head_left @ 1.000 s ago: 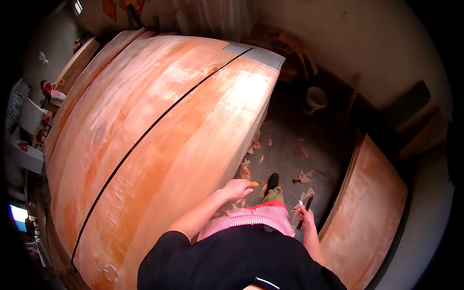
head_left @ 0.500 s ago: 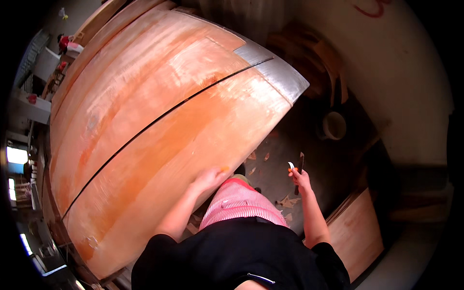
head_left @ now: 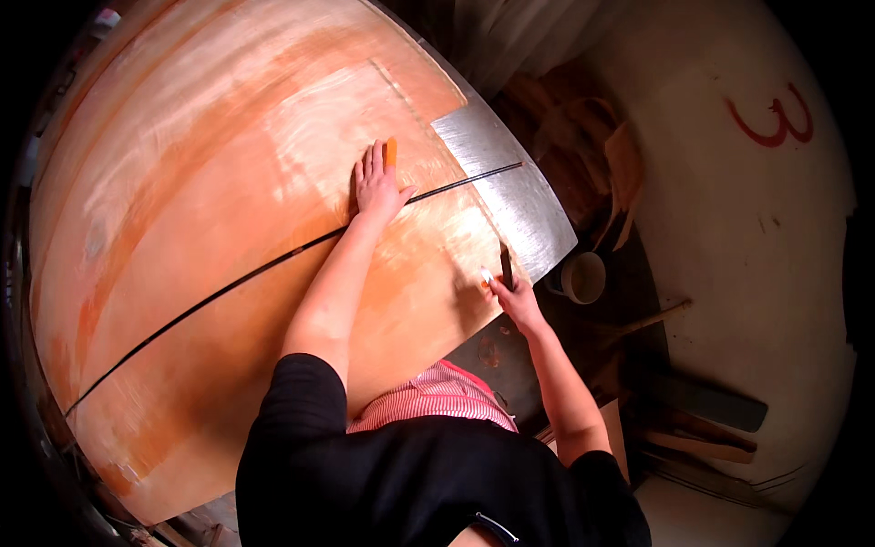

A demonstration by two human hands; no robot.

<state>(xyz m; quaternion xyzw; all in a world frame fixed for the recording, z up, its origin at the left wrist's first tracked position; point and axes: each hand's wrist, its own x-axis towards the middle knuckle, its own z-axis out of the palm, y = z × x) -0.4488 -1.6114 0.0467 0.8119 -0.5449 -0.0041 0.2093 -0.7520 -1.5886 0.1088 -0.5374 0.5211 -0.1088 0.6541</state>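
Note:
A large tan sheet-like surface (head_left: 210,283), streaked orange, fills the left and middle. My left hand (head_left: 376,193) lies on it with the fingers spread; an orange cover (head_left: 390,153) appears to sit on the index finger. Under my left wrist runs a long thin black strip (head_left: 264,266), reaching onto a silver metal plate (head_left: 510,196) at the right corner. Near the surface's right edge, my right hand (head_left: 521,305) is closed round a narrow dark knife-like tool (head_left: 507,264). A small white piece (head_left: 487,274) with orange beside it also shows there; how it is held is unclear.
Beyond the right edge stands a white bucket (head_left: 583,277) on the dark floor, with brown scraps (head_left: 624,173) behind it. A pale wall or panel (head_left: 729,210) with a red mark curves along the right. A dark flat bar (head_left: 706,401) lies at the lower right.
My left hand has gone from the near edge up and across the surface, past the black strip. My right hand has risen from above the floor to the surface's right edge, still holding the dark tool.

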